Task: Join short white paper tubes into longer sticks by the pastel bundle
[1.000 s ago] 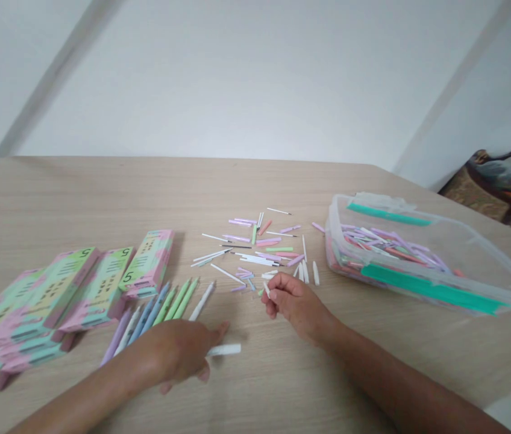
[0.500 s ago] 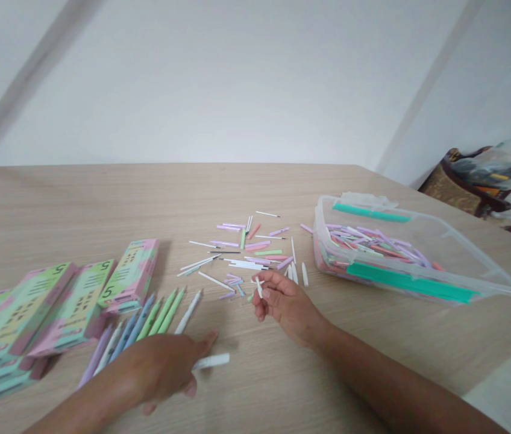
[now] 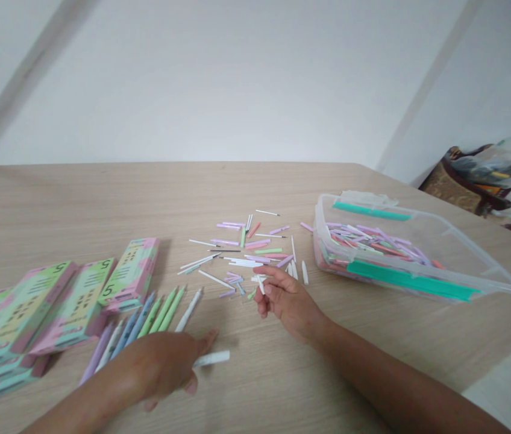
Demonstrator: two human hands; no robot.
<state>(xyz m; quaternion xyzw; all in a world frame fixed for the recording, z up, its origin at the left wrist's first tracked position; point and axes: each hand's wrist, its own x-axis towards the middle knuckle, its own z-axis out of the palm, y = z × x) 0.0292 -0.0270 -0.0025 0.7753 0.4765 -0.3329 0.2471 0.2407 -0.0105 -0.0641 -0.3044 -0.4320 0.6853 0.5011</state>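
My left hand point(image 3: 169, 364), low and left of centre, is closed around a white pen barrel point(image 3: 214, 358); one end sticks out to the right and the rest is hidden under the palm. Its index finger points forward. A small white pen tip piece point(image 3: 261, 284) is pinched between the fingers of my right hand point(image 3: 285, 301), just in front of the scattered parts. Beside the left hand lies a row of pens: a white pen point(image 3: 188, 310), green pens point(image 3: 172, 308), blue pens point(image 3: 140, 322) and a purple one point(image 3: 96, 355). Several white tip pieces point(image 3: 305, 272) rest beyond the right hand.
Loose refills point(image 3: 213, 277) and coloured pen parts point(image 3: 258, 245) are strewn mid-table. A clear plastic bin point(image 3: 485, 271) with green strips holds more parts at right. Pink-and-green boxes point(image 3: 133, 271) are piled at left. A wall rises behind the table; bags point(image 3: 504, 175) sit far right.
My right hand has shifted very slightly to the right, with the white tip piece still in its fingers. The left hand stays almost in place.
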